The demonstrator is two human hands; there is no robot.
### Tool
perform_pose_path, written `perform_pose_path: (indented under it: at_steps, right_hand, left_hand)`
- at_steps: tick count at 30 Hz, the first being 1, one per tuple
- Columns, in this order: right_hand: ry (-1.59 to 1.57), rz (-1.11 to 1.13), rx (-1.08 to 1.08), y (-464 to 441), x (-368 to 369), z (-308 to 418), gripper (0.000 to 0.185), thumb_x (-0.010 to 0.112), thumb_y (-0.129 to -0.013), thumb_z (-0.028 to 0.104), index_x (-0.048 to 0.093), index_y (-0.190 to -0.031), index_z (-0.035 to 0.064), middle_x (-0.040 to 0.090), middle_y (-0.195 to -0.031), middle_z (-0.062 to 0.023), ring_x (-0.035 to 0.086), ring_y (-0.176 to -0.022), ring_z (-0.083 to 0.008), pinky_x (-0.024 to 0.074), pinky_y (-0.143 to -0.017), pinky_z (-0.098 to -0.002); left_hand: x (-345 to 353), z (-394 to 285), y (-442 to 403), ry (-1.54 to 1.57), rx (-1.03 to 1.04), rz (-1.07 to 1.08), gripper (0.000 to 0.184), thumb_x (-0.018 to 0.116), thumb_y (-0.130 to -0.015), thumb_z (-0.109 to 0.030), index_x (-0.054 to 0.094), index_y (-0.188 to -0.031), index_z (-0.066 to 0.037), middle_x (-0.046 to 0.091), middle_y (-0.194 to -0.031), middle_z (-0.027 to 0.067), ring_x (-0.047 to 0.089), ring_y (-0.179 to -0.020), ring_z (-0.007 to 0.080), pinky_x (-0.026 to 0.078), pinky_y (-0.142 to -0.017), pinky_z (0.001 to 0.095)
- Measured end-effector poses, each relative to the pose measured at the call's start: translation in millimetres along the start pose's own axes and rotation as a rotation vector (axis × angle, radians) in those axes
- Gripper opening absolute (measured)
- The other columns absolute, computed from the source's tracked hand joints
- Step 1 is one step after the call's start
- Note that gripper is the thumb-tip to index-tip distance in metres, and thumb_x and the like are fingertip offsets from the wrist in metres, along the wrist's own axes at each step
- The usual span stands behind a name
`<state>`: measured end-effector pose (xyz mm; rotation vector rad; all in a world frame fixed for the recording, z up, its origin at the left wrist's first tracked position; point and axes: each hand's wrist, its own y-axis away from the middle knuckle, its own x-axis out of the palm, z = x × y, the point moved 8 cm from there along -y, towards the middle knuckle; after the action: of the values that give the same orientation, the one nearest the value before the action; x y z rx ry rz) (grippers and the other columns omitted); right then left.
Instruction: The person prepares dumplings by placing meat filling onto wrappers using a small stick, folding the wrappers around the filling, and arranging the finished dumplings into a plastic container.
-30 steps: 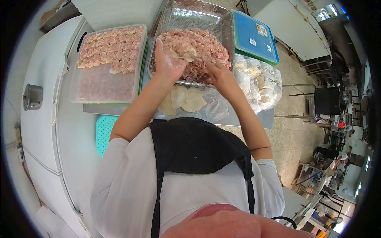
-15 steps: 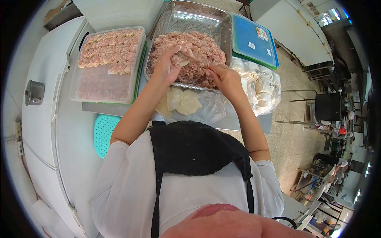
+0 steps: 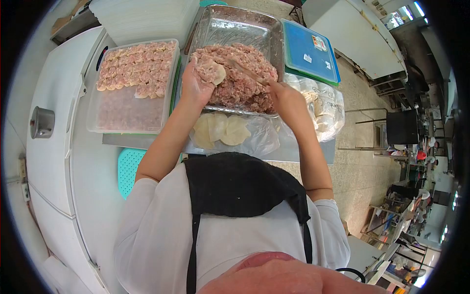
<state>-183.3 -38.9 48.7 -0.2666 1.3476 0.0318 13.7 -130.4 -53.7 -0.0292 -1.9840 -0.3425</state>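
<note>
My left hand (image 3: 195, 88) is cupped around a dumpling wrapper (image 3: 220, 75) with ground meat on it, over the left side of a metal pan (image 3: 240, 23). Its round pale edge shows on the right side. A mound of ground meat (image 3: 245, 95) fills the near part of the pan. In my right hand (image 3: 290, 102) is the end of a thin flat spatula (image 3: 248, 72). The blade points left across the meat, apart from the wrapper. More round dumpling wrappers (image 3: 236, 131) lie on a plastic bag in front of the pan.
On the left, a plastic tray (image 3: 128, 117) holds rows of meat-filled dumplings. Blue and green lids (image 3: 309, 49) lie to the right of the pan, above bagged wrapped packs (image 3: 320, 105). A metal pot (image 3: 43, 122) stands at far left, and a turquoise stool (image 3: 130, 169) is below the table.
My left hand has moved slightly left and turned, showing the filled wrapper more openly. My right hand has shifted right and down, drawing the spatula away from the wrapper.
</note>
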Motion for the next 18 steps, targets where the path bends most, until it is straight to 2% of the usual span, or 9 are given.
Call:
perform_pose_path:
  at_steps: [1,2,5,7,9,11,15,17,18]
  right_hand:
    - [-0.119,-0.158,-0.086,2.3,-12.6,12.3,0.016,0.055,-0.09,0.021,0.061,-0.098,0.0087,0.064,-0.086,-0.0153,0.064,-0.075,-0.0339,0.0507,-0.063,-0.0442]
    - [-0.116,-0.16,-0.087,1.1,-0.9,11.5,0.016,0.055,-0.09,0.021,0.061,-0.098,0.0087,0.064,-0.086,-0.0153,0.064,-0.075,-0.0339,0.0507,-0.063,-0.0442]
    - [-0.234,-0.15,-0.262,5.7,20.2,19.3,0.017,0.056,-0.09,0.02,0.061,-0.102,0.0099,0.063,-0.083,-0.015,0.064,-0.074,-0.0334,0.0506,-0.061,-0.0444]
    - [-0.017,0.075,-0.065,1.4,-8.6,18.8,0.021,0.058,-0.089,0.018,0.062,-0.105,0.0056,0.061,-0.085,-0.0147,0.062,-0.078,-0.0345,0.0493,-0.067,-0.0445]
    - [0.109,0.062,-0.047,5.3,-19.3,28.3,0.021,0.058,-0.089,0.019,0.062,-0.104,0.0051,0.06,-0.083,-0.0134,0.062,-0.076,-0.0333,0.0499,-0.067,-0.0436]
    - [-0.049,-0.127,-0.168,8.2,-26.9,46.5,0.024,0.059,-0.088,0.02,0.062,-0.107,0.0046,0.06,-0.082,-0.0131,0.062,-0.075,-0.0347,0.0499,-0.066,-0.0444]
    - [-0.119,-0.018,-0.21,-1.3,-13.3,14.9,0.029,0.056,-0.092,0.021,0.06,-0.113,0.0021,0.064,-0.085,-0.0152,0.064,-0.078,-0.0317,0.0507,-0.07,-0.0407]
    - [-0.513,-0.09,-0.114,0.4,-30.3,-10.6,0.03,0.053,-0.094,0.021,0.061,-0.112,-0.0013,0.065,-0.096,-0.0224,0.063,-0.089,-0.0385,0.0497,-0.078,-0.041]
    - [-0.576,-0.005,-0.003,2.5,-33.5,-16.5,0.031,0.05,-0.096,0.022,0.061,-0.111,-0.0028,0.064,-0.099,-0.0253,0.062,-0.094,-0.0395,0.048,-0.081,-0.0391]
  left_hand:
    - [6.2,3.2,2.5,0.028,-0.055,0.014,0.05,0.048,-0.094,-0.037,0.047,-0.127,0.001,0.055,-0.124,0.0177,0.052,-0.117,0.0312,0.043,-0.099,0.0473]
    - [12.3,6.2,5.9,0.055,-0.11,0.027,0.058,0.046,-0.094,-0.047,0.048,-0.126,0.002,0.052,-0.126,0.0196,0.049,-0.121,0.0334,0.039,-0.104,0.0493]
    - [35.9,0.9,21.9,0.056,-0.111,-0.03,0.068,0.049,-0.09,-0.057,0.049,-0.125,0.002,0.051,-0.127,0.0196,0.048,-0.121,0.0335,0.037,-0.105,0.0474]
    - [27.4,-1.5,18.9,0.044,-0.112,-0.063,0.069,0.049,-0.089,-0.058,0.049,-0.125,0.002,0.053,-0.125,0.0195,0.048,-0.12,0.0337,0.038,-0.104,0.0476]
    - [16.2,0.6,14.3,0.019,-0.122,-0.101,0.071,0.05,-0.088,-0.059,0.049,-0.125,0.002,0.054,-0.124,0.0194,0.048,-0.12,0.0338,0.038,-0.103,0.0477]
    - [15.6,6.4,7.3,-0.099,-0.131,-0.039,0.071,0.05,-0.086,-0.062,0.05,-0.123,-0.001,0.058,-0.118,0.0167,0.052,-0.115,0.0353,0.039,-0.1,0.0533]
    - [26.2,6.9,15.3,0.016,-0.093,-0.031,0.062,0.058,-0.086,-0.051,0.051,-0.119,0.001,0.059,-0.114,0.0159,0.057,-0.109,0.0347,0.041,-0.098,0.0521]
    - [37.2,3.7,17.6,-0.144,-0.074,0.242,0.058,0.069,-0.081,-0.033,0.048,-0.127,-0.003,0.059,-0.113,0.0155,0.059,-0.106,0.0327,0.044,-0.098,0.0476]
    - [40.9,1.4,23.9,-0.146,-0.065,0.24,0.058,0.069,-0.081,-0.033,0.048,-0.127,-0.003,0.059,-0.113,0.0155,0.059,-0.106,0.0327,0.044,-0.098,0.0476]
